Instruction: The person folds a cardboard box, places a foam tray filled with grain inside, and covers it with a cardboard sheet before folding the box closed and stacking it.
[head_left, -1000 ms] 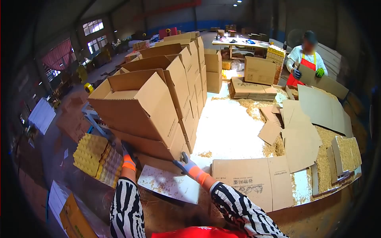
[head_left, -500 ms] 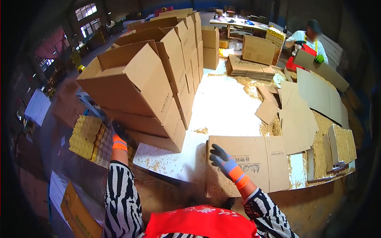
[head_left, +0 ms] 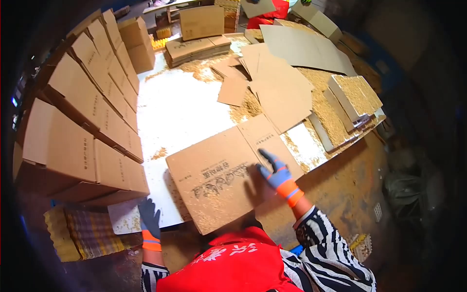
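My right hand (head_left: 276, 171), in a grey glove with an orange cuff, lies flat with fingers spread on a flattened cardboard box (head_left: 219, 176) that has printed lettering. The box lies on the white table (head_left: 180, 117) and its near edge juts over the table's front edge toward my red apron. My left hand (head_left: 150, 219), gloved the same way, rests with fingers spread on the near left corner of the table and holds nothing. It is just below a row of assembled cardboard boxes (head_left: 82, 126).
Stacked egg trays (head_left: 80, 232) sit low at the left. Loose cardboard sheets (head_left: 282, 82) and scattered husks cover the far right of the table. A pile of flat boxes (head_left: 194, 47) lies at the back. Another person in a red apron (head_left: 267, 9) works at the far end.
My view has tipped down and right. My right hand has stayed on the flat box, which has slid toward me over the table's edge. My left hand has left the assembled box for the table corner.
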Available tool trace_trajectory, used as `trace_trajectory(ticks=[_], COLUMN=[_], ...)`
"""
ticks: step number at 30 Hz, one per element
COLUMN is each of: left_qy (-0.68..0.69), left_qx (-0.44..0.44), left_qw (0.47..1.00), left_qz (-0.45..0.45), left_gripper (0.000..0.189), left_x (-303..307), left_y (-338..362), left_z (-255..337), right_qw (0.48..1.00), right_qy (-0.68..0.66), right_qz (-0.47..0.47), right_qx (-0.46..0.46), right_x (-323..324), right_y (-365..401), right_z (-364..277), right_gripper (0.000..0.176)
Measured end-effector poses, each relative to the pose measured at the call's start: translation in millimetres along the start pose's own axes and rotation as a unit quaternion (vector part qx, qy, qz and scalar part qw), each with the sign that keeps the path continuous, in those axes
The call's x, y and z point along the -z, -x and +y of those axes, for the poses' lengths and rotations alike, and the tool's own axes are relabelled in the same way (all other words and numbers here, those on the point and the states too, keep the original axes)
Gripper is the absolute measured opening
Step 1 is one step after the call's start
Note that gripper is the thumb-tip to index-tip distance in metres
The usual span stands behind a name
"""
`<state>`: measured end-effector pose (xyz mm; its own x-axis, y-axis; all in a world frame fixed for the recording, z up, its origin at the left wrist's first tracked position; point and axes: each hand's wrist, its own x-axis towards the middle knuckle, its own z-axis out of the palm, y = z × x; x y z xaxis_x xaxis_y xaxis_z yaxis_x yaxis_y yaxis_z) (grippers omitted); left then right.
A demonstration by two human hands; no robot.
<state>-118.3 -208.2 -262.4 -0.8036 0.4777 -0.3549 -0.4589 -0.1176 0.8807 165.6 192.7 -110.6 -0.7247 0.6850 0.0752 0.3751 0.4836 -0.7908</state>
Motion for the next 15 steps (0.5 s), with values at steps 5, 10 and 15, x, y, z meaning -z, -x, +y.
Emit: trace_trajectory(ticks=[5,10,15], left_qy=[-0.014,0.134,0.200], left_qx=[0.111,0.131,0.197], left_qw=[0.992,0.979,0.958], left_qz=[0.054,-0.085,-0.052], left_gripper=[0.078,0.085,0.075], left_x=[-89.6,-188.4,-232.0], left_y=[-2.4,23.7,26.7], left_z=[-60.2,-19.1,-62.4], right_qw=[0.983,0.951,0.938], right_qy=[-0.050,-0.230,-0.259], right_qz=[0.014,-0.150,-0.142], right_qx=[-0.175,-0.140,-0.182], right_x=[58.0,44.9,101.4], right_y=[-70.5,-80.1,-56.3], right_z=[127.7,174.4,206.0], right_gripper=[0.061,0.067,0.064])
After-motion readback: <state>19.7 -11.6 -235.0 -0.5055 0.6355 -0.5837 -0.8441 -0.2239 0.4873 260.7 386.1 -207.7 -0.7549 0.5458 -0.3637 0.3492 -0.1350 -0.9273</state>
